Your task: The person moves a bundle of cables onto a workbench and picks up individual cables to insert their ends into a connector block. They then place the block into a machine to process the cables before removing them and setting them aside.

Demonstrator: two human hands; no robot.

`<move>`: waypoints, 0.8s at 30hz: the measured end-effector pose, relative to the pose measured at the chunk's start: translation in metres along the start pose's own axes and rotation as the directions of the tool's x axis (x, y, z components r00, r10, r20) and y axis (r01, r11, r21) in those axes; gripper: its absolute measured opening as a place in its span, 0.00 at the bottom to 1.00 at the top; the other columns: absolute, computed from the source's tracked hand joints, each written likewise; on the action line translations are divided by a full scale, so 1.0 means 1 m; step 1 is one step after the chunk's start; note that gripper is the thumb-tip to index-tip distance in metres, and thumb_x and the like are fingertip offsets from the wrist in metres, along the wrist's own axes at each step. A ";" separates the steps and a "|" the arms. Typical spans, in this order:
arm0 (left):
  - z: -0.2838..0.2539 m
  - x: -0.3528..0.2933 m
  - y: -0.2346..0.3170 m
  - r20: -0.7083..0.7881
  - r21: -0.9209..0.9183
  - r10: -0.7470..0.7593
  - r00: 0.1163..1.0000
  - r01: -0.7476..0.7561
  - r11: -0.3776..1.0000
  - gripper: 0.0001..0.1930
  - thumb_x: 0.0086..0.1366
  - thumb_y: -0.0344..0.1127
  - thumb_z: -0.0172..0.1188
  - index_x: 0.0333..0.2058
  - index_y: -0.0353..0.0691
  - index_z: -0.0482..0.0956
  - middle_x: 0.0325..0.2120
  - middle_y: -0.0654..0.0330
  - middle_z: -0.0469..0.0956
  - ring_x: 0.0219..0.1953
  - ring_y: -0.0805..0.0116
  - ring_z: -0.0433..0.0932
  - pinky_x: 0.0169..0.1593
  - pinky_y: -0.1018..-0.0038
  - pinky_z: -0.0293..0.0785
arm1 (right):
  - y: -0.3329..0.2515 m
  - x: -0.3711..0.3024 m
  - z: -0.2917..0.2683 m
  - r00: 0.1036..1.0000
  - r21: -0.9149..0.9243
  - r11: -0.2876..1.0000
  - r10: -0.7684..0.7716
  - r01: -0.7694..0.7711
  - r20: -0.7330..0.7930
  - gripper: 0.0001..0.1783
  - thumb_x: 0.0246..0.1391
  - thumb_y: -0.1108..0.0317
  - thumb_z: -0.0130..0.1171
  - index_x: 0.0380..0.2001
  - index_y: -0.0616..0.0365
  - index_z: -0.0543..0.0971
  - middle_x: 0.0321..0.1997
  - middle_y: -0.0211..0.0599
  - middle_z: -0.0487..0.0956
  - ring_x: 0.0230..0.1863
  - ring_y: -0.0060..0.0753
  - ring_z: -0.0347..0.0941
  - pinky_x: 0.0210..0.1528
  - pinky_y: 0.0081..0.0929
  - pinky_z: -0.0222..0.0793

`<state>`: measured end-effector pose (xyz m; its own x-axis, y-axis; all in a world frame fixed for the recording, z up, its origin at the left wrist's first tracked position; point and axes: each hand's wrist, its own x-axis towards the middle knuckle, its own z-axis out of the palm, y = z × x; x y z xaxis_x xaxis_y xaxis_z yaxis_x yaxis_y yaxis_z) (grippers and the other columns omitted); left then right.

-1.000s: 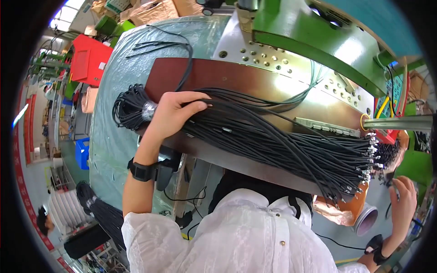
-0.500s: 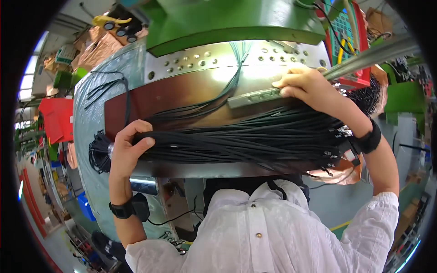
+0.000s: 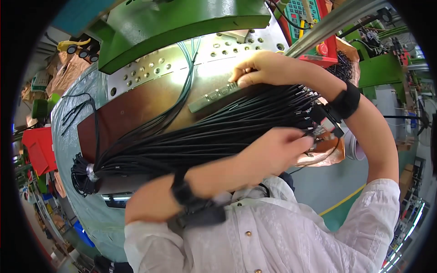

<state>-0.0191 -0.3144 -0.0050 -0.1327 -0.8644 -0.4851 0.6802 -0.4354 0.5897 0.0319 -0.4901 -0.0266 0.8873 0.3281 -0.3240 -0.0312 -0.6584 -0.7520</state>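
A long bundle of black cables point(image 3: 182, 145) lies across the dark brown board point(image 3: 109, 118), gathered by a clear band at its left end, with metal-tipped ends at the right. My left hand point(image 3: 287, 148) reaches across the bundle to those right-hand ends; motion smears its fingers. My right hand point(image 3: 259, 68) is closed in a pinch at the right end of a slotted metal bar point(image 3: 214, 98). Whatever sits between its fingertips is hidden. Several thin dark green cables point(image 3: 185, 86) run from under the green machine head point(image 3: 182, 41) down to the bundle.
A perforated metal plate point(image 3: 159, 63) lies beneath the machine head. At the right stand a red control box with a green keypad point(image 3: 302, 13) and a slanting metal pole point(image 3: 337, 25). Loose black cables point(image 3: 77, 109) lie on the plastic-covered table point(image 3: 68, 150), beside a red bin point(image 3: 38, 148).
My left hand has let go of the bundle's left end and swung right to the tipped ends. My right hand stays by the slotted bar. The whole view has shifted and turned.
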 end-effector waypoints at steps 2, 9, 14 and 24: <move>-0.005 -0.036 -0.014 -0.133 -0.257 0.056 0.989 -0.089 0.962 0.12 0.68 0.40 0.46 0.40 0.38 0.72 0.14 0.71 0.60 0.14 0.85 0.52 0.18 0.85 0.47 | 0.010 -0.007 0.008 0.989 -0.021 0.989 -0.145 0.145 -0.030 0.12 0.47 0.70 0.60 0.38 0.59 0.77 0.31 0.34 0.75 0.34 0.30 0.71 0.40 0.25 0.65; -0.035 -0.058 -0.037 -0.457 -0.320 0.313 0.833 -0.482 0.815 0.11 0.68 0.39 0.46 0.36 0.37 0.72 0.13 0.70 0.62 0.14 0.83 0.55 0.17 0.85 0.50 | -0.045 -0.043 0.052 0.741 -0.549 0.788 -0.540 0.278 -0.399 0.15 0.41 0.74 0.59 0.37 0.61 0.76 0.33 0.37 0.73 0.33 0.39 0.70 0.38 0.31 0.68; -0.041 -0.067 -0.033 -0.383 -0.387 0.277 0.881 -0.426 0.818 0.12 0.67 0.39 0.47 0.34 0.35 0.72 0.15 0.66 0.68 0.14 0.82 0.60 0.18 0.85 0.55 | -0.051 -0.034 0.067 0.654 -0.759 0.621 -0.659 0.194 -0.372 0.16 0.37 0.72 0.57 0.34 0.62 0.75 0.33 0.37 0.73 0.33 0.38 0.71 0.34 0.30 0.69; -0.047 -0.104 -0.050 -0.463 -0.195 0.224 0.858 -0.345 0.918 0.14 0.68 0.37 0.45 0.32 0.31 0.73 0.21 0.57 0.76 0.21 0.76 0.72 0.26 0.81 0.69 | -0.068 -0.031 0.067 0.758 -0.762 0.564 -0.634 0.318 -0.153 0.15 0.35 0.69 0.56 0.31 0.62 0.74 0.33 0.36 0.74 0.33 0.36 0.72 0.33 0.28 0.70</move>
<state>-0.0057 -0.1909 -0.0145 0.3725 -0.7223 -0.5827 0.8106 -0.0524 0.5832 -0.0241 -0.4105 -0.0040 0.7629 0.5626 0.3185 0.6152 -0.7833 -0.0899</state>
